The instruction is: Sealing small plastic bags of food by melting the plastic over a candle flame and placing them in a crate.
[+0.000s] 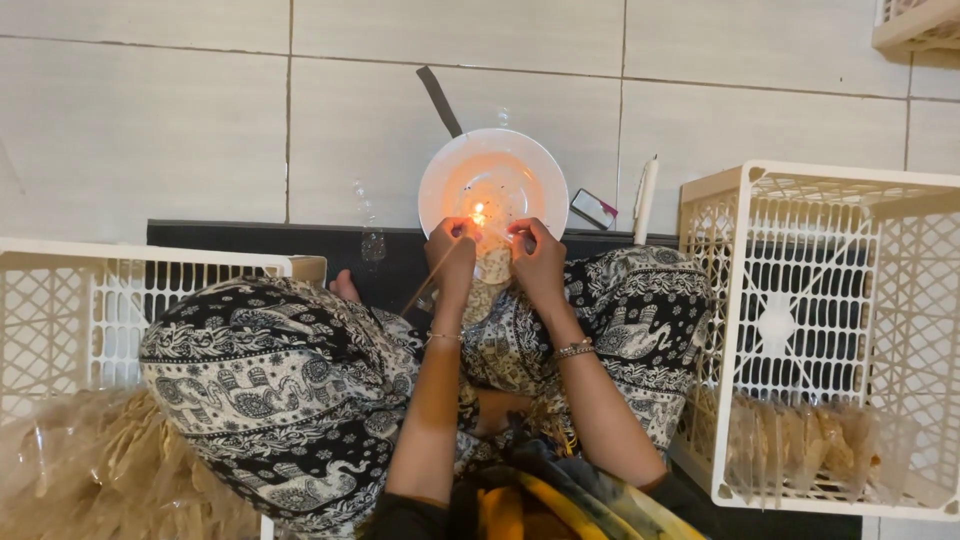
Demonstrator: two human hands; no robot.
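White plate [530, 165] holds flame [479, 212]; crate [900, 190] holds packets [800, 440].

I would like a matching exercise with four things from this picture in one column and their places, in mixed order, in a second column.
Things:
1. white plate
2. candle flame
3. right crate
4. knife

Places:
A. on the tiles beyond the plate
B. on the plate, just in front of both hands
C. holds flat clear packets at its bottom
D. on the floor, ahead of the knees

Pairs: 1-D, 2-B, 3-C, 4-A
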